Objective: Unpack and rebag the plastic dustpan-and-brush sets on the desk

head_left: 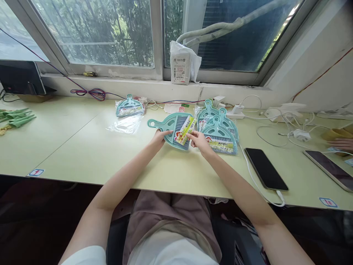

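Observation:
A teal mini dustpan (167,122) with a grey-bristled brush (179,123) nested in it is held just over the table in front of me. My left hand (159,138) grips its lower left edge, the thumb lying on the front. A yellow-green printed label card (185,129) lies slanted across the bristles. My right hand (200,141) pinches the card's lower right edge between thumb and fingers. Right beside that hand, several similar dustpan sets in clear wrap (220,134) overlap in a pile. Another wrapped set (129,106) lies farther back on the left.
Clear plastic film (127,124) lies left of centre on the table (91,154). To the right are a charging phone (266,168), another phone (331,169) and tangled white cables (298,125). Another person's hand (342,143) shows at the right edge. A tablet (22,78) stands far left.

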Demonstrator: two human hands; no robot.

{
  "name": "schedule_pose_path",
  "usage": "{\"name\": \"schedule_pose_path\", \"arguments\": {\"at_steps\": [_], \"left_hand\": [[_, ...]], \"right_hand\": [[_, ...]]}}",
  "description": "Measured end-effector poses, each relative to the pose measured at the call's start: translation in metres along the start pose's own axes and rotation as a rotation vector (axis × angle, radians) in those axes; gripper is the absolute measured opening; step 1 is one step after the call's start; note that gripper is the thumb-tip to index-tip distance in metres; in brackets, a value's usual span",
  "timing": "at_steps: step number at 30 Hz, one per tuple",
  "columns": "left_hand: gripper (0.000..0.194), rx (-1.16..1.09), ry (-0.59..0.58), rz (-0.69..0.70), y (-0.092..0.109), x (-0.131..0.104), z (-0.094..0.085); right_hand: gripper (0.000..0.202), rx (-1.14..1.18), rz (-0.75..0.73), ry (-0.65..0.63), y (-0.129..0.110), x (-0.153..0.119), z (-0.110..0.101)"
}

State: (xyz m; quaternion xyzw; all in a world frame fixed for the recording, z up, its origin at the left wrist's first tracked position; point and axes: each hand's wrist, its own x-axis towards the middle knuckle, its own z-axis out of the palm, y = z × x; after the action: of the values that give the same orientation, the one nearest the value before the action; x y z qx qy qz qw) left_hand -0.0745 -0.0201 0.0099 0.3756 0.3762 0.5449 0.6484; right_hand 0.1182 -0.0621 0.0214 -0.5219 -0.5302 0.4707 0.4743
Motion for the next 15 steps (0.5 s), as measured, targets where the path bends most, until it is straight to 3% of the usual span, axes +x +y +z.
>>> {"name": "schedule_pose_path", "arguments": {"at_steps": [8, 15], "left_hand": [[0.054, 0.006, 0.007, -0.001, 0.0022, -0.0002, -0.0009], [0.06, 0.024, 0.007, -0.002, 0.0033, -0.0027, 0.0006]], "right_hand": [[0.038, -0.439, -0.205, -0.005, -0.0015, 0.0035, -0.0083], [0.035, -0.705, -0.152, 0.101, -0.0039, -0.0029, -0.002]]}}
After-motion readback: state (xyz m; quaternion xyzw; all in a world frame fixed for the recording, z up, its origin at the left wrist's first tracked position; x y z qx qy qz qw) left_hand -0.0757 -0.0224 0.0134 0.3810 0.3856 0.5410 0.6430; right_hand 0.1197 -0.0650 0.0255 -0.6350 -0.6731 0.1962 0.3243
